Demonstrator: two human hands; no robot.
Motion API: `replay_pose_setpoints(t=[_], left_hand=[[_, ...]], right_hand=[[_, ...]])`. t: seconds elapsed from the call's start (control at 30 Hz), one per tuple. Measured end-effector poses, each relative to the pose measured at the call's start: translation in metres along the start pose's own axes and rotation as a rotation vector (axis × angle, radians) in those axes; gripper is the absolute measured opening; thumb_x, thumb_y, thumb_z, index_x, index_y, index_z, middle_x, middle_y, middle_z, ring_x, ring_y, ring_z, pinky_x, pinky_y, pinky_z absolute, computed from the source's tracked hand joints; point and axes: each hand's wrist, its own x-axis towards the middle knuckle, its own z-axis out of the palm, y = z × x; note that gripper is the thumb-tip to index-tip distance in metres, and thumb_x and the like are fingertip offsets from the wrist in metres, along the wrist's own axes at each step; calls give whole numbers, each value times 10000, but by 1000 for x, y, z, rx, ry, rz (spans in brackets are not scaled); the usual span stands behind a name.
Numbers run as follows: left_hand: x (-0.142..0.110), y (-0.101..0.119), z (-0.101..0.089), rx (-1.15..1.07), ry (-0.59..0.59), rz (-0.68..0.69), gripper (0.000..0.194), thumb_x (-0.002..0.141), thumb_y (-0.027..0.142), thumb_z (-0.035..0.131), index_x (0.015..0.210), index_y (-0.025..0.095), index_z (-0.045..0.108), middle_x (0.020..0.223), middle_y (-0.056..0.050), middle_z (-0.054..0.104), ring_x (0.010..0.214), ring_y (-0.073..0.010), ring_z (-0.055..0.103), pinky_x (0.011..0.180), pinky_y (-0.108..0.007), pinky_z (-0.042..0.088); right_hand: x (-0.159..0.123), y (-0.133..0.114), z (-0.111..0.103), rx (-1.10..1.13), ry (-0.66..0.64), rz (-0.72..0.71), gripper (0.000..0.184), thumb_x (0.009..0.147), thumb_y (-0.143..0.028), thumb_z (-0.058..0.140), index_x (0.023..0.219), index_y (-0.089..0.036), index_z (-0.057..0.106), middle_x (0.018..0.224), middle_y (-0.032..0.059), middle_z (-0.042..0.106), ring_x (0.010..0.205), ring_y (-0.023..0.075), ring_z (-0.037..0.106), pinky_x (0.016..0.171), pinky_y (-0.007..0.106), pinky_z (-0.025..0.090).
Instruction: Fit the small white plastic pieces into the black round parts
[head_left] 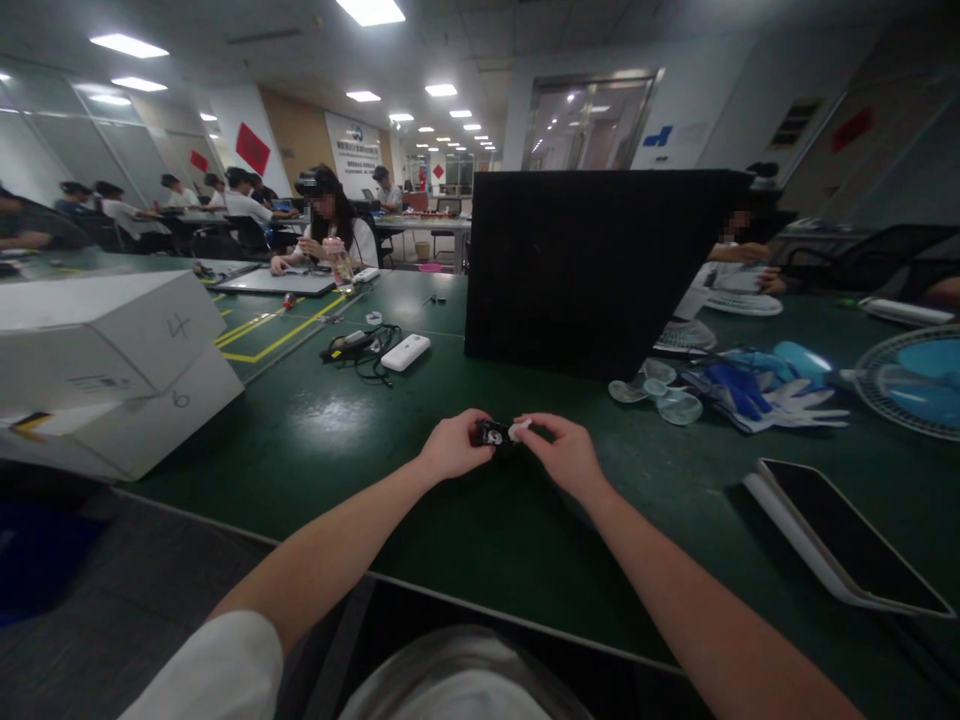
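- Head: 2 hands near each other over the table [300, 475], in front of 1 black box [570, 275].
- Left hand [454, 446]: gripping 1 small black part [489, 434].
- Right hand [564, 452]: pinching 1 white piece [518, 431] beside it.
- Rightward: 1 clear fan blade [679, 406], 1 dark-screened device [847, 535].

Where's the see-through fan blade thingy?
In the head view, the see-through fan blade lies on the green table, to the right of the right hand, between the big black box and the blue-and-white gloves.
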Motion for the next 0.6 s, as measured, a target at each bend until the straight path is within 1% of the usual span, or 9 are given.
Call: replay_pose_setpoints(t=[0.1,0.27,0.4,0.43,0.5,0.57,0.6], left_hand=[[0,-1,1,-42,-14,15,499,748,291,763,1229,229,644,968,-42,755,830,-203,722,765,-329,573],[4,-8,5,-191,-42,10,510,753,287,776,1238,204,641,1007,-72,756,872,-203,727,790,-329,576],[7,-12,8,-243,-36,-3,514,740,259,793,1226,180,648,1003,-87,759,880,-208,730,811,-336,578],[7,-13,8,-243,-32,1,508,740,254,794,1222,181,650,1010,-88,759,889,-209,729,821,-337,577],[8,-13,6,-237,-29,5,503,749,257,790,1228,192,651,1028,-87,757,908,-209,729,837,-341,576],[8,-13,4,-223,-38,-6,507,759,268,786,1242,201,646,1032,-86,757,909,-209,729,837,-345,577],[8,-13,2,-212,-45,-17,509,763,274,784,1247,203,645,1029,-85,757,905,-209,729,834,-349,579]], right_hand=[[-3,0,4,-45,-14,0,233,869,-411,700,1015,-244,770,1082,57,769,1012,263,715,943,470,545],[-2,3,5,-83,-47,-35,215,876,-403,702,1022,-259,767,1097,52,760,1024,254,707,936,452,544],[0,7,8,-38,-28,-51,200,829,-431,752,898,-245,775,1163,85,724,1106,278,668,987,466,510],[1,8,8,-1,-19,-30,231,809,-450,770,909,-243,776,1184,94,714,1121,288,658,976,467,513],[5,11,4,136,41,64,339,793,-508,776,1009,-246,767,1217,102,702,1139,299,644,935,458,532],[11,15,-4,361,140,227,432,845,-600,690,1100,-254,735,1240,101,700,1145,295,640,878,430,557],[14,19,-11,487,175,331,475,886,-653,602,1113,-253,721,1237,104,703,1132,291,647,842,414,569]])
